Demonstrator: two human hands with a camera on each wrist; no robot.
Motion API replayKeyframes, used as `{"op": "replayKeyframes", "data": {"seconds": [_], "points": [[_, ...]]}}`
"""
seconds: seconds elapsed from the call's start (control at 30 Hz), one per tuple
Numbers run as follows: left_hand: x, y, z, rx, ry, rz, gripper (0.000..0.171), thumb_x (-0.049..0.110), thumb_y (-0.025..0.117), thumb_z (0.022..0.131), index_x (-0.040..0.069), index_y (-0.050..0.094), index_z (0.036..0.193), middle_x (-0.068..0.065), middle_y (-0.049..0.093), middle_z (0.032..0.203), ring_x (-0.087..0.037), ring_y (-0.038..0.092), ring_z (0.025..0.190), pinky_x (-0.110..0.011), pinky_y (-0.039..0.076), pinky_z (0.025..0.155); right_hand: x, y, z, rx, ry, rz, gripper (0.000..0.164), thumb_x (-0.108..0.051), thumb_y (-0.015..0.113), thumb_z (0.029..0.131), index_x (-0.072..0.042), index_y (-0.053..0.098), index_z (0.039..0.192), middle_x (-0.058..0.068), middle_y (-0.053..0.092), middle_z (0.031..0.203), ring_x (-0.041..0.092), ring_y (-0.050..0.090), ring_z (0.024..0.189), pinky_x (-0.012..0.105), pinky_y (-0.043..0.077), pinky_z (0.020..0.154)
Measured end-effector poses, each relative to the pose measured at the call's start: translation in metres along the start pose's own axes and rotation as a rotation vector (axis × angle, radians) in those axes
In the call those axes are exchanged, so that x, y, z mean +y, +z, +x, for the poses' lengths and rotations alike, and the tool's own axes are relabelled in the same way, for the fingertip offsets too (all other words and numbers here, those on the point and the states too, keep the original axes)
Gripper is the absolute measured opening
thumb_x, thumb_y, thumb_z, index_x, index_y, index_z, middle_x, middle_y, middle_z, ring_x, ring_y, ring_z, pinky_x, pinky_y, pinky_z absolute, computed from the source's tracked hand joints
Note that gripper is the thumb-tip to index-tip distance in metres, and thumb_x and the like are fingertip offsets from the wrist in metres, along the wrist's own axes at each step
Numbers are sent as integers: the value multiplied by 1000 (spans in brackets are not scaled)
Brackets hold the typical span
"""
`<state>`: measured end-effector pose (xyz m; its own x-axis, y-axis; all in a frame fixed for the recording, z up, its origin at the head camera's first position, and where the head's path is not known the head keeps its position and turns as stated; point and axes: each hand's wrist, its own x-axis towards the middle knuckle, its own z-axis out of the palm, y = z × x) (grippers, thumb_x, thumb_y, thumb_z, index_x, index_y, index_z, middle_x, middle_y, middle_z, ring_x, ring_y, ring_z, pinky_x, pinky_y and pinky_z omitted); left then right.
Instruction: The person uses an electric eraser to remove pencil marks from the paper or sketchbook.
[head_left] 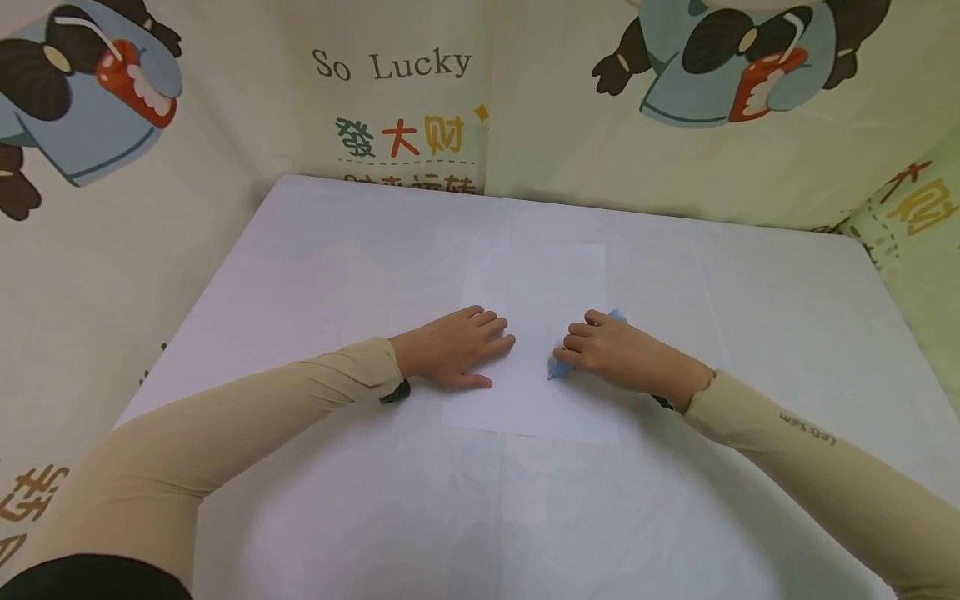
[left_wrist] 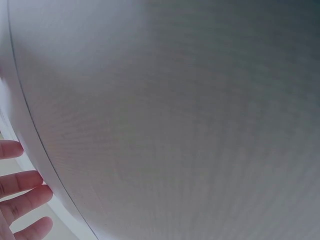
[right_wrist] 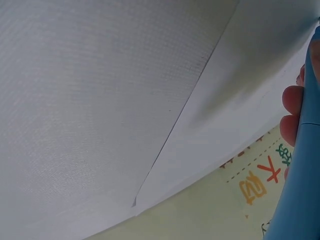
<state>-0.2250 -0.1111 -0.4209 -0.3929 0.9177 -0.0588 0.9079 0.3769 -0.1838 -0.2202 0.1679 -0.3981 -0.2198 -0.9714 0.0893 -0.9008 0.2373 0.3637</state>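
A white sheet of paper (head_left: 536, 283) lies on the white table. On its left side rests my left hand (head_left: 459, 346), palm down with the fingers spread. Those fingers (left_wrist: 25, 200) show at the left edge of the left wrist view, beyond the paper's edge line. Over the right part of the sheet, my right hand (head_left: 611, 350) grips a thick blue pen (head_left: 558, 367), its small tip pointing down at the paper. Much of the pen's body is hidden by the hand in the head view. Its smooth blue barrel (right_wrist: 300, 170) slants along the right side of the right wrist view.
The white tabletop (head_left: 360, 258) stretches out around the sheet. Curtains with printed cartoon figures and lettering (head_left: 390, 65) hang behind it and at both sides. Beige sleeves (head_left: 262, 408) cover both forearms.
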Motion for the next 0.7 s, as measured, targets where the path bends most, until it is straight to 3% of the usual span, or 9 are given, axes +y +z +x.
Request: {"op": "replayKeyframes", "data": {"seconds": [0.27, 0.43, 0.7], "points": [[0, 1, 1, 12, 1, -1, 60, 54, 47, 90, 8, 46, 129, -9, 52, 115, -25, 50, 104, -38, 39, 97, 1, 1, 0, -16, 18, -23, 26, -8, 77, 73, -11, 60, 94, 0, 63, 83, 18, 57, 81, 34, 40, 76], [0, 2, 1, 28, 6, -4, 60, 53, 48, 89, 8, 46, 128, -8, 52, 112, -24, 50, 101, -37, 39, 95, 0, 1, 2, -16, 5, -2, 29, 1, 75, 72, -10, 60, 94, 0, 62, 82, 18, 57, 80, 33, 40, 75], [-1, 2, 0, 23, 4, 2, 60, 54, 47, 90, 8, 46, 129, -8, 52, 114, -24, 50, 103, -38, 39, 96, 0, -2, 2, -34, 17, -8, 30, 0, 76, 72, -10, 60, 95, 0, 63, 85, 18, 57, 82, 34, 40, 77]]}}
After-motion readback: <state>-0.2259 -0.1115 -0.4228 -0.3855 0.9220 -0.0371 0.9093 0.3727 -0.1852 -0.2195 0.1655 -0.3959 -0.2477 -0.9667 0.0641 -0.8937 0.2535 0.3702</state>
